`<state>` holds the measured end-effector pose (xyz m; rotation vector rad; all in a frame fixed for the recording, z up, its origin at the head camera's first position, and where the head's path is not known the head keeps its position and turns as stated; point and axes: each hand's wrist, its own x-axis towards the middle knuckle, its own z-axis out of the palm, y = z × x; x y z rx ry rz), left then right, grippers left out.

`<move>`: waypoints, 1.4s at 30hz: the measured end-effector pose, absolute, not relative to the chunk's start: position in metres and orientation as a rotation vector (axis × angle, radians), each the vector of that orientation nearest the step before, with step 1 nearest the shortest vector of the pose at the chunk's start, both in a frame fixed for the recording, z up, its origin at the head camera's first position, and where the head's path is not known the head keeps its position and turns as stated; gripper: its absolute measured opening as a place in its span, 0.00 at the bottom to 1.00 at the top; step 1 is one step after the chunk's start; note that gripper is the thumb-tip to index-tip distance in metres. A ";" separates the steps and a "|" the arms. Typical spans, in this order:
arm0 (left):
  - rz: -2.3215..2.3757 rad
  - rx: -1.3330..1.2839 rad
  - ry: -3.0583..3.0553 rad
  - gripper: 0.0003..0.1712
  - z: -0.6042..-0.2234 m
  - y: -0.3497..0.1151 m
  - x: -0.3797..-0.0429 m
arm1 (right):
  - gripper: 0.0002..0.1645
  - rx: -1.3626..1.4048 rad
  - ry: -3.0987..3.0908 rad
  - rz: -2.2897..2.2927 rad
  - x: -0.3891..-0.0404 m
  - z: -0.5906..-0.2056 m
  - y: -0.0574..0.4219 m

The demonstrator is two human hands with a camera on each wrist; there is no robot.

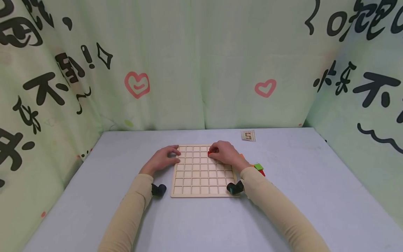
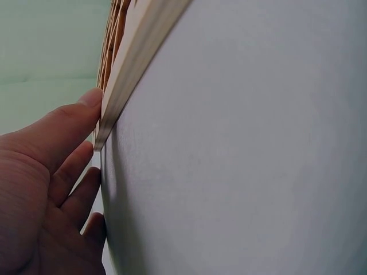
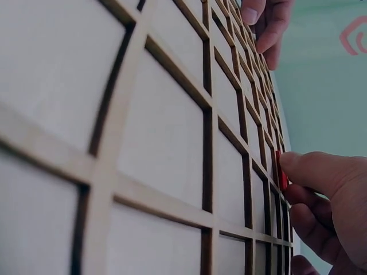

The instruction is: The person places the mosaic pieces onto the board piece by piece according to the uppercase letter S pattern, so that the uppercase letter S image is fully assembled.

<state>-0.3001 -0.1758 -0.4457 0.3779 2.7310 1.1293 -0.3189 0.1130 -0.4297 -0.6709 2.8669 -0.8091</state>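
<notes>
A square wooden grid board (image 1: 196,182) lies flat on the table, its shallow cells divided by thin raised strips. Between the thumb and fingers of my right hand (image 1: 224,153) is a small red tile (image 3: 281,172), pinched over a cell near the board's far edge. My left hand (image 1: 162,159) is at the far left of the board; in the left wrist view its thumb (image 2: 74,117) touches the wooden side and the other fingers are spread, loosely bent. The right hand covers the board's far right corner.
Beyond my right wrist lie loose tiles, among them a green tile (image 1: 258,166), partly hidden by the arm. A small patterned card (image 1: 248,135) lies near the back edge of the white table (image 1: 201,224). Printed curtains (image 1: 176,70) stand behind and at both sides.
</notes>
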 end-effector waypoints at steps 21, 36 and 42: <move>1.127 0.356 2.729 0.16 -0.447 -0.174 -0.302 | 0.13 -0.705 2.859 -0.804 -0.318 -0.428 0.114; 1.134 0.359 2.724 0.16 -0.447 -0.175 -0.301 | 0.21 -0.441 2.892 -0.860 -0.312 -0.415 0.148; 1.133 0.371 2.726 0.17 -0.445 -0.175 -0.299 | 0.22 -0.353 2.907 -0.866 -0.308 -0.414 0.179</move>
